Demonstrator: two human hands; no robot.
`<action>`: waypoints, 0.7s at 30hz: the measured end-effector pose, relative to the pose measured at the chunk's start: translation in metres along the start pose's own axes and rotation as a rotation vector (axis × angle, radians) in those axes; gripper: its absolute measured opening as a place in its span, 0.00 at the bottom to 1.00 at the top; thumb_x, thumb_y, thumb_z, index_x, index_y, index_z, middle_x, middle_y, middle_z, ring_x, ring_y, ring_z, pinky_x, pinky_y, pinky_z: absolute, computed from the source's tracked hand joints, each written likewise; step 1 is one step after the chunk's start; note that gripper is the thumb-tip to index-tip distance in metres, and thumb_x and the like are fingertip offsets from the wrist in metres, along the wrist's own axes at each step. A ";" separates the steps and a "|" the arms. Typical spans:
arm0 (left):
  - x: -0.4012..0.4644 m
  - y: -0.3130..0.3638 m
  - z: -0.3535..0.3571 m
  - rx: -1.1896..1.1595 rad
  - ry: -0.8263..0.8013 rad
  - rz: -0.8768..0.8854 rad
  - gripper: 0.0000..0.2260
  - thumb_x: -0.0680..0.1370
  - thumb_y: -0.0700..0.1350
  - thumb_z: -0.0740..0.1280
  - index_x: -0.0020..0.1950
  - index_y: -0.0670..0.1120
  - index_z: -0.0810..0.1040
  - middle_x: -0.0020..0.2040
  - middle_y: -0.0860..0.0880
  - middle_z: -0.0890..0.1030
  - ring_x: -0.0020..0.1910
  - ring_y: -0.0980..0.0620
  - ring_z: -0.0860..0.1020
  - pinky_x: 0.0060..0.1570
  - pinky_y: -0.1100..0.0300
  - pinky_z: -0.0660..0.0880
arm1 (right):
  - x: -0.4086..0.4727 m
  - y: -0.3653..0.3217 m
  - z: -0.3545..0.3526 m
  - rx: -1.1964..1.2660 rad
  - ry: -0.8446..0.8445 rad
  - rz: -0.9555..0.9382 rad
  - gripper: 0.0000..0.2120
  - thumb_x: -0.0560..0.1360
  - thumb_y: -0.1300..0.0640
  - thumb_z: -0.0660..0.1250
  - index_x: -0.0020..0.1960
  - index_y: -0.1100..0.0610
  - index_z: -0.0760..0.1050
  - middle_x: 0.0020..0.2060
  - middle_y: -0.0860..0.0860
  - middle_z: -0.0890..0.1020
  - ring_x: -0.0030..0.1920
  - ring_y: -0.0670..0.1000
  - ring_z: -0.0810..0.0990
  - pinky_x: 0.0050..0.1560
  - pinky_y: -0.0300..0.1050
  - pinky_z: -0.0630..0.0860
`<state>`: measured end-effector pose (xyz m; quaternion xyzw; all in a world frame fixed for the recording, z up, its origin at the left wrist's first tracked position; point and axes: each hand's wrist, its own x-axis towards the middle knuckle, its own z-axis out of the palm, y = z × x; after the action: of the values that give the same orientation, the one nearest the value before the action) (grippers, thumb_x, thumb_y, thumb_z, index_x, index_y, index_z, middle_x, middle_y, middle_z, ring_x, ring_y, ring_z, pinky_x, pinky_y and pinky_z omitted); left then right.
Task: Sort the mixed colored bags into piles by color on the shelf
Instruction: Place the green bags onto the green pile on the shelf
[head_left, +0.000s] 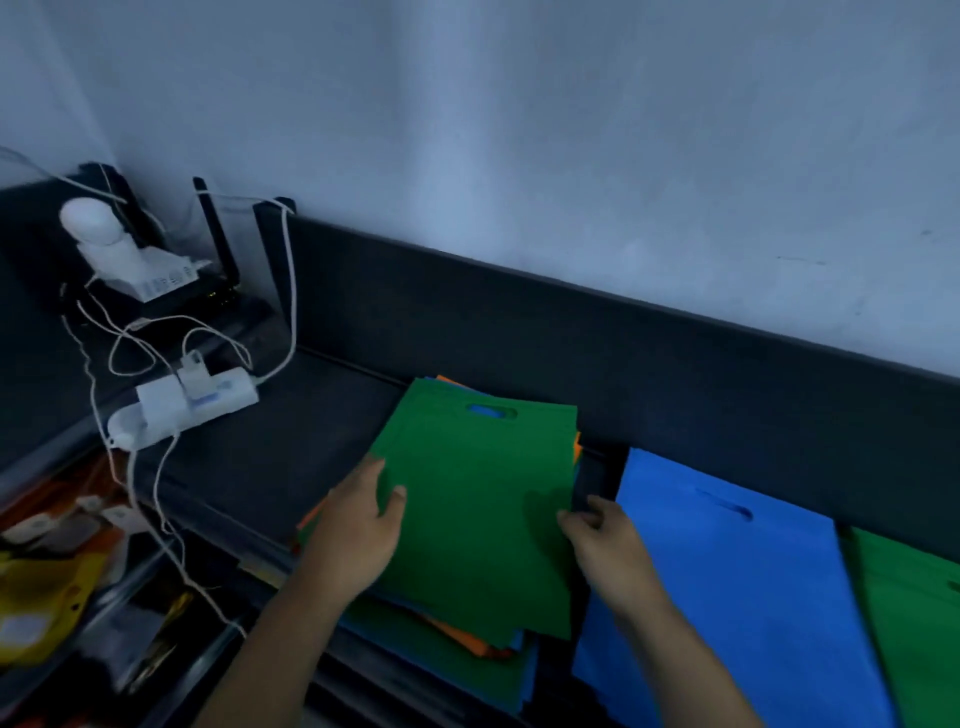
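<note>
A mixed stack of flat bags (457, 644) lies on the dark shelf (270, 457), with orange, blue and green edges showing. A green bag (483, 499) with a cut-out handle lies on top. My left hand (358, 530) holds the green bag's left edge, thumb on top. My right hand (602, 540) pinches the right edge of the same bag. To the right lies a blue bag pile (727, 587), and beyond it a green bag pile (914, 613) at the frame's edge.
A white power strip (182, 410) with plugs and loose white cables sits on the shelf's left part. Behind it stand a black router (218, 280) and a white device (98, 228). A dark back panel (623, 353) runs along the wall. Yellow and orange items (47, 582) lie lower left.
</note>
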<state>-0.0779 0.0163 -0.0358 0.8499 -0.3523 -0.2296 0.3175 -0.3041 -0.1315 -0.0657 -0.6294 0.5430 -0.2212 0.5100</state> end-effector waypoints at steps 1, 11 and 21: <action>0.003 -0.005 0.002 0.035 -0.057 0.006 0.29 0.85 0.58 0.57 0.84 0.50 0.56 0.83 0.50 0.58 0.81 0.47 0.58 0.77 0.50 0.60 | 0.001 -0.004 0.005 0.000 0.010 0.013 0.23 0.82 0.51 0.70 0.73 0.61 0.73 0.60 0.53 0.84 0.54 0.52 0.83 0.50 0.47 0.77; 0.018 -0.012 0.015 0.088 -0.102 0.094 0.27 0.85 0.56 0.58 0.82 0.51 0.58 0.82 0.52 0.62 0.78 0.48 0.64 0.73 0.50 0.68 | 0.006 0.000 -0.007 0.037 0.219 0.087 0.08 0.79 0.55 0.75 0.46 0.60 0.84 0.42 0.57 0.89 0.43 0.60 0.88 0.50 0.65 0.85; 0.022 -0.001 0.020 0.151 -0.079 0.161 0.25 0.85 0.55 0.59 0.80 0.50 0.62 0.78 0.50 0.65 0.70 0.48 0.72 0.62 0.51 0.76 | -0.010 0.007 -0.011 0.194 0.180 0.124 0.04 0.81 0.60 0.71 0.52 0.54 0.85 0.48 0.51 0.90 0.49 0.56 0.88 0.56 0.59 0.85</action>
<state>-0.0754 -0.0070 -0.0539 0.8308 -0.4479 -0.2092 0.2558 -0.3189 -0.1263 -0.0647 -0.5202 0.6003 -0.2963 0.5303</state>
